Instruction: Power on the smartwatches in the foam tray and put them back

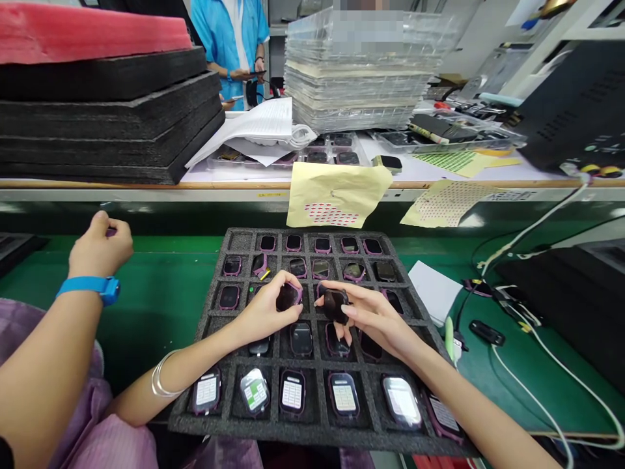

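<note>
A black foam tray with square compartments lies before me, holding rows of smartwatch bodies in purple cases. Over its middle, my left hand, with silver bangles on the wrist, grips a smartwatch between thumb and fingers. Just to the right, my right hand pinches a second dark smartwatch, its fingers dipping over the compartment below. The two watches are close but apart. In the front row, watches such as the white-screened one show lit or labelled faces.
At left, a co-worker's hand with a blue wristband holds something small. Black foam trays and clear plastic trays are stacked on the shelf. Yellow sticker sheets hang from its edge. Cables and white paper lie right.
</note>
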`<action>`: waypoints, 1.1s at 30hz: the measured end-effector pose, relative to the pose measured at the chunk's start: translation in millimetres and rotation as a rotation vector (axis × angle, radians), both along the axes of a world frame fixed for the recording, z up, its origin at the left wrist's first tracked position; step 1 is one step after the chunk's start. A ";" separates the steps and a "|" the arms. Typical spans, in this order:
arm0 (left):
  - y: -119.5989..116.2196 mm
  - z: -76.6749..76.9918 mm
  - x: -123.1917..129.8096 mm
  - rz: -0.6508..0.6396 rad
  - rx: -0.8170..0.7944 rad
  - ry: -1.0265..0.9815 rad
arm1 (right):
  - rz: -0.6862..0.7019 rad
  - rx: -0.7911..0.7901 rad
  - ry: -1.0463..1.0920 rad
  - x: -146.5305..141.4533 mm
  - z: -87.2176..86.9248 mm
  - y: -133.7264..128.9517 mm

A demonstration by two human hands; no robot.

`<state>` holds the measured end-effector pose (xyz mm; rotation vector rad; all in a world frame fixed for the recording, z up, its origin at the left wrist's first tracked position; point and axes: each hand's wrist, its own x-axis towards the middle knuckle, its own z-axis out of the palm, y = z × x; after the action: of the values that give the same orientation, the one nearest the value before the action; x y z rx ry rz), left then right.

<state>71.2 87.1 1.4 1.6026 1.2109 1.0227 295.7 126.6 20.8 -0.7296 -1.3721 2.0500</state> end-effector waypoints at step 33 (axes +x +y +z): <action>-4.1 9.4 -2.8 -0.040 0.030 0.011 | 0.035 0.035 -0.009 2.3 -6.1 0.2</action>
<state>68.4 83.0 10.8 1.6517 1.1709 1.0121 297.9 126.8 14.7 -0.7047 -1.4314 2.0472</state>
